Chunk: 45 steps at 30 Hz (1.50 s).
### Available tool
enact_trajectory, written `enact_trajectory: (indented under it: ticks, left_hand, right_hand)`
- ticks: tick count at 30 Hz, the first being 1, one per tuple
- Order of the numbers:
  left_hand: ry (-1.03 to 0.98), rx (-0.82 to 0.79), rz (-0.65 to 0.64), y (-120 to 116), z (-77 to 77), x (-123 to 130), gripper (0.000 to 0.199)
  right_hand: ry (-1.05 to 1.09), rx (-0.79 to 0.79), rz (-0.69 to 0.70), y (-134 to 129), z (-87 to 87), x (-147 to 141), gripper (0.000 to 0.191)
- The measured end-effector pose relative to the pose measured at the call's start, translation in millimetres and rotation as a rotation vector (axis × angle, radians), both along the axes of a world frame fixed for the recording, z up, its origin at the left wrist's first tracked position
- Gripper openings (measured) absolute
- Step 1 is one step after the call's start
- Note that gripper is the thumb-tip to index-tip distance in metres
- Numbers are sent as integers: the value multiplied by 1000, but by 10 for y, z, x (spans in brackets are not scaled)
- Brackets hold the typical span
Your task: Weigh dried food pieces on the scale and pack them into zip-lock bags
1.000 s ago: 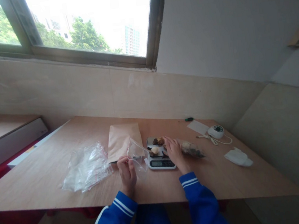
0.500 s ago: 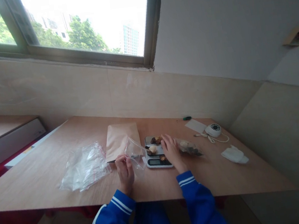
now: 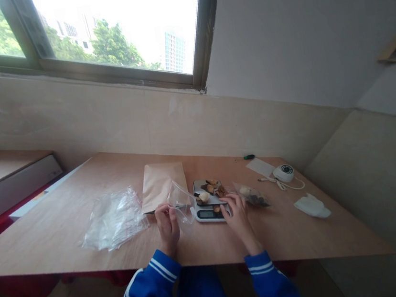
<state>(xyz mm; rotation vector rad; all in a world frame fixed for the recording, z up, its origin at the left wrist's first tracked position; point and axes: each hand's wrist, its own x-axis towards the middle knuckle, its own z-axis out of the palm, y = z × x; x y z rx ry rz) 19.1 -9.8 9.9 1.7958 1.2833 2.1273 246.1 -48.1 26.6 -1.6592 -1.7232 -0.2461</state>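
Note:
My left hand (image 3: 167, 224) is closed on the edge of a clear zip bag (image 3: 182, 199), which stands open-mouthed beside the scale. A small kitchen scale (image 3: 202, 218) with a grey display carries several dried brown pieces (image 3: 211, 185) and one pale, whitish lump (image 3: 203, 197). Another brown piece (image 3: 217, 209) lies by the display. My right hand (image 3: 238, 215) hovers at the scale's right front corner, fingers apart and bent toward that piece. Whether a fingertip touches it I cannot tell.
Right of the scale lies a filled clear bag (image 3: 252, 196). A brown paper bag (image 3: 162, 182) and a pile of clear bags (image 3: 114, 219) are to the left. Farther right are a white dome camera (image 3: 283, 173) with cables, a crumpled white tissue (image 3: 312, 205) and a green-handled screwdriver (image 3: 248, 157).
My right hand has drawn back toward me and to the right, uncovering more brown pieces on the scale. My left hand keeps its hold on the zip bag.

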Motion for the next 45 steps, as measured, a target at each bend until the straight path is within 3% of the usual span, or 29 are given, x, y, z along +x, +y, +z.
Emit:
enact_trajectory:
  ticks: [4, 9, 15, 25, 34, 45]
  left_hand:
    - [-12, -8, 1, 1, -7, 2, 13]
    - [-21, -19, 16, 1, -1, 8, 15]
    - [-3, -13, 0, 1, 1, 12, 12]
    - [-38, -29, -23, 9, -25, 19, 14]
    - [-13, -7, -39, 4, -32, 15, 10]
    - [-59, -50, -57, -17, -13, 19, 14]
  right_hand:
    - [-28, -80, -59, -121, -46, -72, 22]
    - [-69, -130, -35, -107, -60, -140, 23]
    - [-85, -111, -38, -89, -57, -138, 15]
    - [-26, -95, 4, 3, 97, -47, 16]
    - [-178, -37, 58, -154, 13, -46, 17]
    - [-131, -87, 43, -173, 19, -140, 18]
